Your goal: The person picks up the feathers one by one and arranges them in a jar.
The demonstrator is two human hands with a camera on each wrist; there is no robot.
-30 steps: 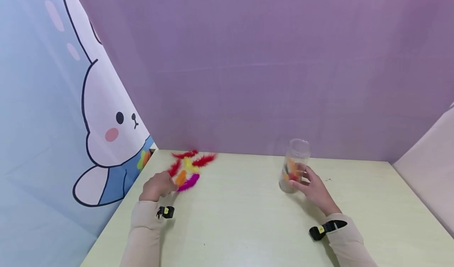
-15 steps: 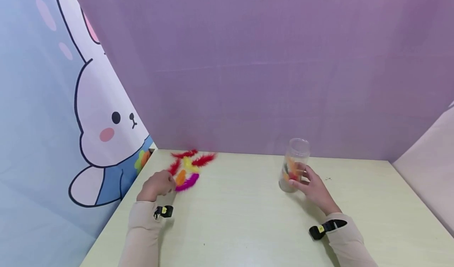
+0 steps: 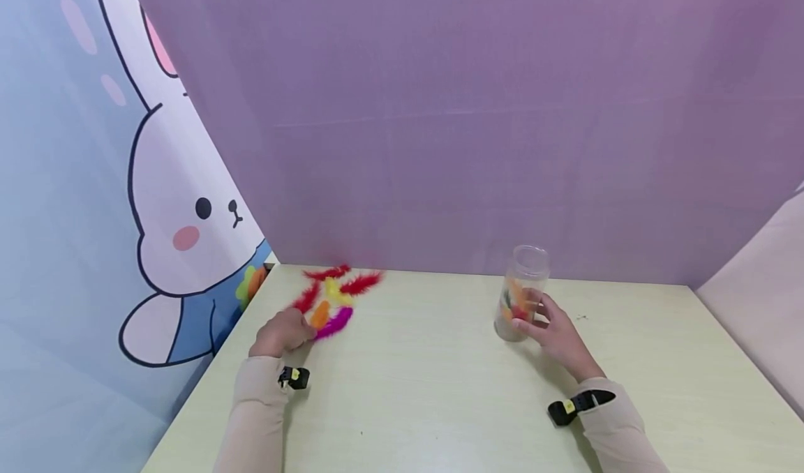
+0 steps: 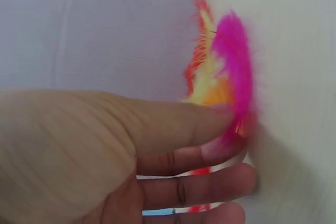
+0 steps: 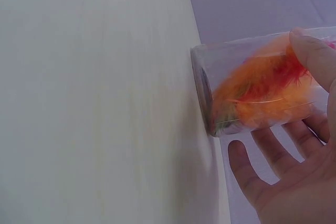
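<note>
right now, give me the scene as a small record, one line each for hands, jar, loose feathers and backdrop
left hand: thumb and forefinger pinch one end of the magenta feather
right hand: holds the clear jar, thumb on one side, fingers on the other
jar position: upright on the pale table
jar contents: orange, red and dark green feathers; count unclear
loose feathers near left hand: three red feathers, yellow plumage, an orange feather
backdrop: purple cloth behind, rabbit-print cloth at left
</note>
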